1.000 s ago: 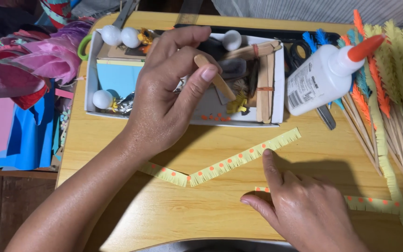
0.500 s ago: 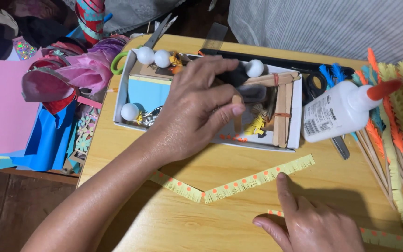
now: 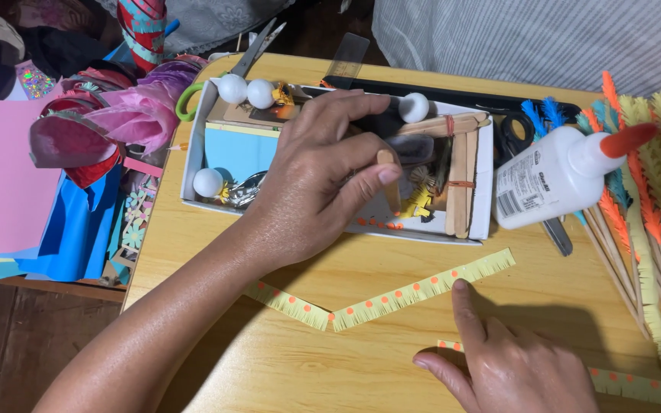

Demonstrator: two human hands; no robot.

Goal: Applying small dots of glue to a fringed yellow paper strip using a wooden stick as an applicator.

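Left hand (image 3: 311,191) fingers pinch a flat wooden craft stick (image 3: 389,180) over the white cardboard tray (image 3: 483,187); right hand (image 3: 510,367), forefinger out, others curled, pins the yellow fringed paper strip (image 3: 422,289) near. The tilted white glue bottle (image 3: 556,177), right, risks toppling if bumped.

Wooden stick (image 3: 389,180): flat, pale, rounded end, standing near upright, pinched between thumb and fingers over white box (image 3: 483,200). Fringed paper strip (image 3: 422,289): yellow with orange dots, lying flat on table (image 3: 284,367) in shallow V, fingertip touching its upper edge near right end.
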